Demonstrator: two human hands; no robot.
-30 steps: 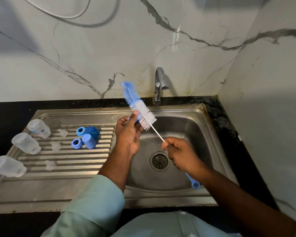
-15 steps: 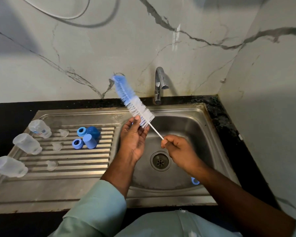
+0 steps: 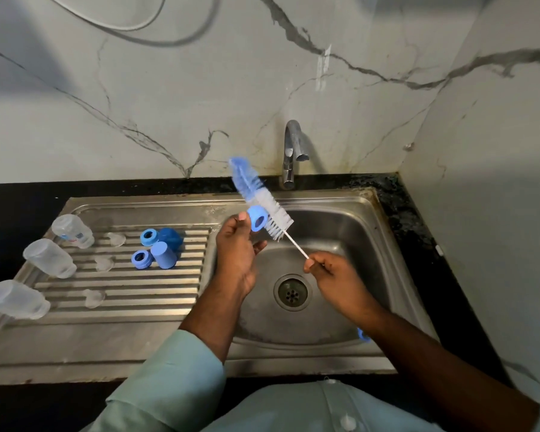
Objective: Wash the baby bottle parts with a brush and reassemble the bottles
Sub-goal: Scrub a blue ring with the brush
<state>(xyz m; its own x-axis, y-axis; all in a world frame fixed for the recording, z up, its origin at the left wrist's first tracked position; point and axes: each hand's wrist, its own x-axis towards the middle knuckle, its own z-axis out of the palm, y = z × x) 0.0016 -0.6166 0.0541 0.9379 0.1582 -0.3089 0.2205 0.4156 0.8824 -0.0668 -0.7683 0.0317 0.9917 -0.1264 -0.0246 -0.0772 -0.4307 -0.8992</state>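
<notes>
Blue ring (image 3: 258, 217) in left hand (image 3: 237, 254) beside brush (image 3: 262, 202) bristles.

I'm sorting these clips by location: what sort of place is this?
Most likely a home kitchen sink area: a steel sink with a ribbed drainboard, a tap on a marble-look wall, and a dark stone counter.

Steel sink (image 3: 349, 213), tap (image 3: 292, 151), veined marble wall (image 3: 169, 88)

left hand (image 3: 236, 251) holds blue ring (image 3: 258, 217) beside brush (image 3: 262, 202); right hand (image 3: 337, 280) pinches wire.
</notes>
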